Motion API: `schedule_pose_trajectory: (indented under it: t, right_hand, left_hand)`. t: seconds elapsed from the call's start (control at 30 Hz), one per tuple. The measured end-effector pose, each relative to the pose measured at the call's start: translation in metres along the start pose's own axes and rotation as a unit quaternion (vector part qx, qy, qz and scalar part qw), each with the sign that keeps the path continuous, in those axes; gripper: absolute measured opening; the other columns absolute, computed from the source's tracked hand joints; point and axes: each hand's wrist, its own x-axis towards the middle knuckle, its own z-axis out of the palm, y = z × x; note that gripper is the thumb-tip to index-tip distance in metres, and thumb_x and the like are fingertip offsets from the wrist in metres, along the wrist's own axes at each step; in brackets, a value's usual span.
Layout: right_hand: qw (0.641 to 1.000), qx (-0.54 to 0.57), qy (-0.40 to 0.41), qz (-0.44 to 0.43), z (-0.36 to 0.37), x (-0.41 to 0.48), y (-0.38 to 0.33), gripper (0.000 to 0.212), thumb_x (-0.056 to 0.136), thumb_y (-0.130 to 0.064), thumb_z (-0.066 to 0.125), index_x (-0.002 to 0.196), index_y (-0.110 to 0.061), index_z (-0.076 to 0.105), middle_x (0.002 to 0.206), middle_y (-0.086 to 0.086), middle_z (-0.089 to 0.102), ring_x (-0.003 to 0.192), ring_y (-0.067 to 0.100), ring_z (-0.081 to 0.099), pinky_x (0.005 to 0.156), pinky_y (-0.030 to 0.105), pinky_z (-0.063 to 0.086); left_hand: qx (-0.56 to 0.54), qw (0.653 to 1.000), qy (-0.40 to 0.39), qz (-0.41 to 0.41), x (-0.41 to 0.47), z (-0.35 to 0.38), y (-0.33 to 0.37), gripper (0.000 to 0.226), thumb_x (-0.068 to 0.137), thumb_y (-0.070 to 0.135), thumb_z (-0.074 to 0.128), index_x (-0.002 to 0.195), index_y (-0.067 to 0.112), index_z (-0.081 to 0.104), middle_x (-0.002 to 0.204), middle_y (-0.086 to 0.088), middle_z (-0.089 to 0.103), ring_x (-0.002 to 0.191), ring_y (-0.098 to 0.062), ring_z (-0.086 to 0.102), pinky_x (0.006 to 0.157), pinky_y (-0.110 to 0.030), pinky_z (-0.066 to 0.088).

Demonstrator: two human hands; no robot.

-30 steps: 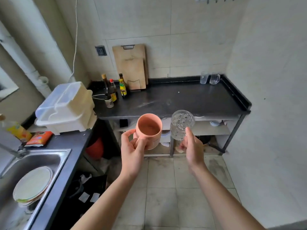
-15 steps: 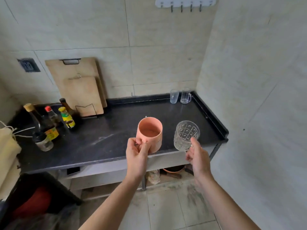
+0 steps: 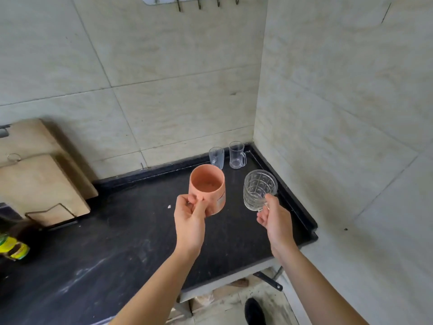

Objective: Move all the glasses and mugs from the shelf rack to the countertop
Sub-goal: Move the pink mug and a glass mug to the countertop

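The orange mug (image 3: 207,192) is held upright in the air above the black counter (image 3: 112,249), its mouth facing up and slightly toward the camera, with a pale label on its right side. The left hand (image 3: 190,221) holds it by the near side: the fingers (image 3: 187,204) are curled shut around what looks like the handle, thumb pressed against the mug wall, and the forearm reaches in from the lower middle of the view. To the right of the orange mug, apart from it, is the patterned glass mug (image 3: 259,190), also upright and off the counter. The right hand (image 3: 276,221) grips it from the near side low down, fingers closed on its handle and thumb up along the glass; the wrist is straight and the forearm comes in from the lower right.

Beyond the orange mug, in the back corner of the counter, stand a small clear glass (image 3: 216,156) and a clear handled mug (image 3: 237,155), just beside each other. Far to the left of the orange mug, two wooden cutting boards (image 3: 35,174) lean on the wall.

Compared with half a second ago, both hands have carried their mugs from the counter's front edge to over its surface, nearer the back corner.
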Motion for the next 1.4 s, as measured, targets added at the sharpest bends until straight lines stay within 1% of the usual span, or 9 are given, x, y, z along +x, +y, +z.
schedule_pose_trajectory:
  t: [0.13, 0.27, 0.53, 0.67, 0.8, 0.9, 1.03, 1.17, 1.4]
  right_hand:
    - [0.999, -0.023, -0.008, 0.028, 0.002, 0.091, -0.012, 0.053, 0.091, -0.048, 0.053, 0.048, -0.02, 0.039, 0.053, -0.004, 0.046, 0.066, 0.017, 0.056, 0.078, 0.04, 0.056]
    - [0.997, -0.064, -0.026, 0.044, 0.008, 0.165, -0.023, 0.048, 0.07, -0.061, 0.048, 0.054, -0.016, 0.042, 0.053, -0.006, 0.048, 0.065, 0.018, 0.054, 0.074, 0.045, 0.055]
    - [0.984, -0.135, -0.013, 0.112, 0.023, 0.248, -0.001, 0.056, 0.076, -0.061, 0.043, 0.067, -0.012, 0.067, 0.073, -0.001, 0.069, 0.079, 0.021, 0.067, 0.085, 0.05, 0.058]
    - [0.972, -0.199, -0.023, 0.123, 0.032, 0.274, 0.024, 0.05, 0.096, -0.051, 0.035, 0.083, -0.017, 0.07, 0.089, -0.004, 0.07, 0.085, 0.01, 0.062, 0.084, 0.042, 0.052]
    - [0.956, -0.262, -0.034, 0.125, 0.041, 0.297, 0.047, 0.052, 0.103, -0.045, 0.028, 0.081, -0.017, 0.067, 0.08, -0.012, 0.059, 0.077, 0.003, 0.052, 0.075, 0.034, 0.041]
    - [0.95, -0.282, -0.032, 0.13, 0.047, 0.311, 0.058, 0.052, 0.105, -0.041, 0.028, 0.077, -0.016, 0.063, 0.076, -0.011, 0.056, 0.072, 0.003, 0.049, 0.062, 0.027, 0.034]
    - [0.948, -0.28, -0.03, 0.147, 0.05, 0.327, 0.067, 0.052, 0.106, -0.039, 0.028, 0.08, -0.014, 0.065, 0.077, -0.011, 0.054, 0.071, 0.002, 0.045, 0.077, 0.034, 0.03]
    - [0.948, -0.279, -0.015, 0.151, 0.053, 0.339, 0.071, 0.056, 0.106, -0.038, 0.029, 0.09, -0.001, 0.068, 0.074, -0.005, 0.054, 0.069, 0.007, 0.047, 0.063, 0.034, 0.033]
    - [0.957, -0.249, -0.022, 0.149, 0.056, 0.356, 0.071, 0.054, 0.105, -0.033, 0.03, 0.09, 0.005, 0.065, 0.076, 0.0, 0.057, 0.072, 0.009, 0.05, 0.073, 0.036, 0.036]
  left_hand:
    - [0.004, 0.998, 0.042, -0.055, 0.059, 0.054, -0.022, 0.034, 0.094, 0.041, 0.061, 0.084, 0.011, 0.048, 0.08, -0.002, 0.057, 0.076, -0.017, 0.053, 0.073, -0.033, 0.049]
    - [0.027, 0.992, 0.092, -0.079, 0.105, 0.092, -0.038, 0.057, 0.083, 0.064, 0.064, 0.08, 0.009, 0.05, 0.066, 0.009, 0.061, 0.061, -0.002, 0.056, 0.06, -0.019, 0.052]
    - [0.074, 0.974, 0.151, -0.151, 0.171, 0.137, -0.082, 0.028, 0.088, 0.023, 0.062, 0.071, 0.012, 0.043, 0.059, 0.006, 0.053, 0.056, -0.007, 0.051, 0.069, -0.037, 0.055]
    - [0.14, 0.965, 0.109, -0.195, 0.203, 0.151, -0.117, 0.017, 0.092, 0.027, 0.055, 0.097, 0.012, 0.048, 0.087, -0.005, 0.061, 0.077, -0.02, 0.061, 0.075, -0.039, 0.056]
    - [0.202, 0.949, 0.048, -0.236, 0.223, 0.161, -0.15, 0.026, 0.096, 0.028, 0.048, 0.117, 0.015, 0.039, 0.096, -0.005, 0.062, 0.077, -0.016, 0.058, 0.064, -0.031, 0.043]
    - [0.211, 0.937, 0.031, -0.278, 0.235, 0.169, -0.17, 0.023, 0.097, 0.027, 0.046, 0.116, 0.016, 0.037, 0.093, -0.006, 0.059, 0.07, -0.015, 0.051, 0.058, -0.031, 0.038]
    - [0.212, 0.927, 0.03, -0.308, 0.249, 0.177, -0.19, 0.022, 0.096, 0.028, 0.046, 0.112, 0.015, 0.036, 0.095, -0.006, 0.057, 0.075, -0.016, 0.053, 0.058, -0.031, 0.038]
    - [0.195, 0.927, 0.026, -0.319, 0.258, 0.185, -0.204, 0.023, 0.097, 0.032, 0.046, 0.112, 0.017, 0.035, 0.096, -0.008, 0.059, 0.078, -0.017, 0.055, 0.061, -0.031, 0.041]
    - [0.178, 0.932, 0.008, -0.315, 0.27, 0.196, -0.217, 0.03, 0.102, 0.041, 0.041, 0.117, 0.016, 0.032, 0.103, -0.01, 0.059, 0.082, -0.016, 0.056, 0.068, -0.031, 0.045]
